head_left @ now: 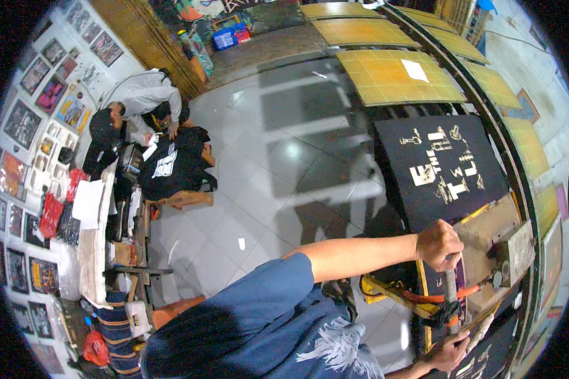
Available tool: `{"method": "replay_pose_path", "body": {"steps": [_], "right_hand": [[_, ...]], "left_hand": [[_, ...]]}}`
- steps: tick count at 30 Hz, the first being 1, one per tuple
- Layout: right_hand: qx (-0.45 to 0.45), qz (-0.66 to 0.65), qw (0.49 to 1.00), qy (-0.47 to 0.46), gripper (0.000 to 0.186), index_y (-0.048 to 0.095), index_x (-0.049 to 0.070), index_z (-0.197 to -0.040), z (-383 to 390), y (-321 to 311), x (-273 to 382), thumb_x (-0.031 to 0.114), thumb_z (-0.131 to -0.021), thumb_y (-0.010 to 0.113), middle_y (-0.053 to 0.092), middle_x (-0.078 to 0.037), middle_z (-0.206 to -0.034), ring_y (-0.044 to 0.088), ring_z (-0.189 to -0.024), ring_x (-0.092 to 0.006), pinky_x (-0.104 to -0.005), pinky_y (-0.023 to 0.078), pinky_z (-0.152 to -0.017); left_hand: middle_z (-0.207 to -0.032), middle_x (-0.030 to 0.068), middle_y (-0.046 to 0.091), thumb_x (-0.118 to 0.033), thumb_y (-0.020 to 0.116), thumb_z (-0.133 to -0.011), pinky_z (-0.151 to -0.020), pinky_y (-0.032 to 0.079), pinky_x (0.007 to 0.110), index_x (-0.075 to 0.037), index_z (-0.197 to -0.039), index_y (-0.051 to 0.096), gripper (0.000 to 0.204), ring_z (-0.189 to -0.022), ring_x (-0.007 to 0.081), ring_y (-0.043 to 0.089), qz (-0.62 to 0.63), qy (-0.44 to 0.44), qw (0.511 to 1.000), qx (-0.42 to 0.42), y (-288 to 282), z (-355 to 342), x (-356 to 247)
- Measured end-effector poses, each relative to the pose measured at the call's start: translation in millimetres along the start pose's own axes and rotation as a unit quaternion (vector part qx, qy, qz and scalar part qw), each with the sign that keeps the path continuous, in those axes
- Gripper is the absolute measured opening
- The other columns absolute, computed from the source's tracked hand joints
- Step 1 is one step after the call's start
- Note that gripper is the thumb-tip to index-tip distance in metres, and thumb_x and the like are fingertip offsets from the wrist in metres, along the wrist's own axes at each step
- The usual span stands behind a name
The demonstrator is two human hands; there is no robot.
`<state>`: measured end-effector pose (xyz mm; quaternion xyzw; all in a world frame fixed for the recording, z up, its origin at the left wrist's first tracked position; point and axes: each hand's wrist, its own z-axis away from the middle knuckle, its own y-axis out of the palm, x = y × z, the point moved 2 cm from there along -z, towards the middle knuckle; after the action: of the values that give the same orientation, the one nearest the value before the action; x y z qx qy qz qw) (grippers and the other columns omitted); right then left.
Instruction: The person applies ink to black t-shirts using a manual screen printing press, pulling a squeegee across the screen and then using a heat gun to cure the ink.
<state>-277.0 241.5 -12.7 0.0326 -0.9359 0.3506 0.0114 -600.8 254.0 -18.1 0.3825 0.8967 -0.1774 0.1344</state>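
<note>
My left hand (439, 245) is closed round the far end of a grey rod-shaped handle (450, 287) with black and orange fittings. At its near end my right hand (449, 352) is closed too, beside a pale, rough-looking strip (482, 331); the fingers there are partly hidden. The handle lies across an open screen-like frame (480, 234) with a brownish inside and yellow edges. An orange bar or hose (417, 297) crosses near it. Beyond my left hand, a black printed fabric (446, 161) with white lettering and small figures lies flat on a board.
Yellow boards (401, 77) line a dark rail (487, 107) on the right, one bearing a white paper (415, 71). At left, a person in grey (142, 95) bends over black garments (177, 164). A cluttered bench (98, 252) runs along the poster-covered wall.
</note>
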Motion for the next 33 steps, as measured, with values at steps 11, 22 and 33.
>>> {"method": "replay_pose_path", "body": {"steps": [11, 22, 33], "right_hand": [[-0.001, -0.082, 0.996, -0.037, 0.031, 0.078, 0.018, -0.09, 2, 12, 23, 0.042, -0.099, 0.059, 0.073, -0.011, -0.081, 0.067, -0.069, -0.0339, -0.048, 0.051, -0.062], [-0.019, -0.149, 0.987, -0.054, 0.032, 0.052, 0.013, -0.065, -11, -5, 44, 0.026, -0.089, 0.068, 0.054, -0.009, -0.061, 0.058, -0.055, -0.029, -0.0439, 0.044, -0.052], [-0.005, -0.193, 0.98, -0.04, 0.029, 0.048, 0.01, -0.063, -16, -13, 50, 0.018, -0.083, 0.067, 0.049, -0.009, -0.06, 0.054, -0.056, -0.0298, -0.0421, 0.041, -0.053]], "left_hand": [[-0.065, 0.0079, 0.067, -0.024, 0.063, -0.082, -0.055, 0.056, 0.042, -0.015, -0.064, 0.063, 0.02, -0.057, 0.0304, 0.068, 0.016, 0.016, 1.0, 0.013, -1, -15, 32], [-0.057, 0.0132, 0.05, -0.007, 0.064, -0.083, -0.051, 0.042, 0.043, -0.006, -0.062, 0.048, 0.026, -0.052, 0.0336, 0.054, -0.064, -0.029, 0.997, 0.022, -8, -17, 24], [-0.057, 0.0119, 0.042, -0.005, 0.062, -0.085, -0.051, 0.035, 0.043, -0.006, -0.062, 0.044, 0.029, -0.05, 0.0324, 0.045, -0.053, -0.055, 0.996, 0.052, -12, -19, 20]]}}
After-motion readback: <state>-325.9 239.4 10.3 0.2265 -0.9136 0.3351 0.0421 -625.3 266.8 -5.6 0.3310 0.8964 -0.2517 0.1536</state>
